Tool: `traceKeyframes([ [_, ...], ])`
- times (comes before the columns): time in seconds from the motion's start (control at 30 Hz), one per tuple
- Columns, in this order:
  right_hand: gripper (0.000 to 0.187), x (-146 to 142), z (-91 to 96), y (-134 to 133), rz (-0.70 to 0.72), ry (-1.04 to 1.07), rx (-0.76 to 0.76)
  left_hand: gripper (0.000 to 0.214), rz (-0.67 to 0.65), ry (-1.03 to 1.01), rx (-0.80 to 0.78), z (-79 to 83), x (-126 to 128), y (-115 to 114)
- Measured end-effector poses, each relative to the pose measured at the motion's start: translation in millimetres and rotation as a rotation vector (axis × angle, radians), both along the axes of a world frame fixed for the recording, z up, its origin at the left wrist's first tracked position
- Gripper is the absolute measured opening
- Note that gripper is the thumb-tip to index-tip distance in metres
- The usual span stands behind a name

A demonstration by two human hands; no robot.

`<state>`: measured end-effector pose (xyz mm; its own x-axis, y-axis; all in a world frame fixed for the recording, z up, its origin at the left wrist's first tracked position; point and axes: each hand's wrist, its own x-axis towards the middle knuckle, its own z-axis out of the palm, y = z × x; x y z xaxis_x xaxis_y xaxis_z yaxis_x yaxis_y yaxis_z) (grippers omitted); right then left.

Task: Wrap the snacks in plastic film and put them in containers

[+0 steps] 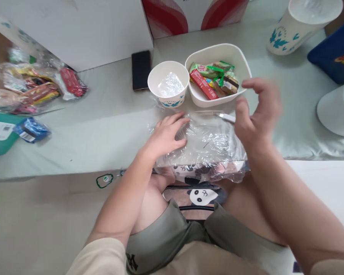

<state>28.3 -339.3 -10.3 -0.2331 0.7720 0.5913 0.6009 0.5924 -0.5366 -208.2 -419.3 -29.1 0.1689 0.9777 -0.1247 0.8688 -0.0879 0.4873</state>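
Observation:
My left hand (pixel 170 133) lies with fingers spread on a clear plastic bag (pixel 209 137), which is crinkled and hangs over the table's front edge. Slightly blurred, my right hand (pixel 259 114) is lifted beside the right rim of a white bowl (pixel 223 47); thumb and forefinger are apart with nothing between them. Small wrapped snacks (pixel 215 76) sit in the bowl, among them a red packet (pixel 203 84). A white-handled tool (pixel 227 117), perhaps a knife, rests on the bag near my right thumb, its far end hard to make out.
Left of the bowl stands a paper cup (pixel 172 101) with clear plastic inside, beside a black phone (pixel 141 70). Bagged snacks (pixel 34 84) and a blue packet (pixel 32 130) lie far left. A larger cup (pixel 286 36) and a white container (pixel 335 110) stand right. Boxes line the back.

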Motion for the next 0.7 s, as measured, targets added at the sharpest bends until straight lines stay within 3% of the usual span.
traceKeyframes([
  [0.1, 0.027, 2, -1.5, -28, 0.227, 0.042, 0.050, 0.059, -0.013, -0.013, 0.049, -0.6, 1, 0],
  [0.2, 0.035, -1, -20.5, -42, 0.470, -0.135, -0.070, 0.056, -0.022, -0.018, 0.101, 0.9, 4, 1],
  [0.33, 0.056, -2, -47.1, -39, 0.410, -0.335, -0.203, 0.050, 0.003, -0.010, 0.165, 5.6, 5, 0],
  [0.5, 0.064, 2, -54.0, -31, 0.380, -0.352, -0.223, 0.034, 0.015, -0.080, 0.254, 18.2, -4, -18],
  [0.6, 0.063, 4, -55.5, -29, 0.375, -0.360, -0.214, 0.035, -0.095, -0.110, 0.248, 32.4, -2, -43],
  [0.7, 0.060, 6, -54.1, -27, 0.369, -0.368, -0.204, 0.061, -0.288, -0.013, 0.143, 41.7, 7, -70],
])
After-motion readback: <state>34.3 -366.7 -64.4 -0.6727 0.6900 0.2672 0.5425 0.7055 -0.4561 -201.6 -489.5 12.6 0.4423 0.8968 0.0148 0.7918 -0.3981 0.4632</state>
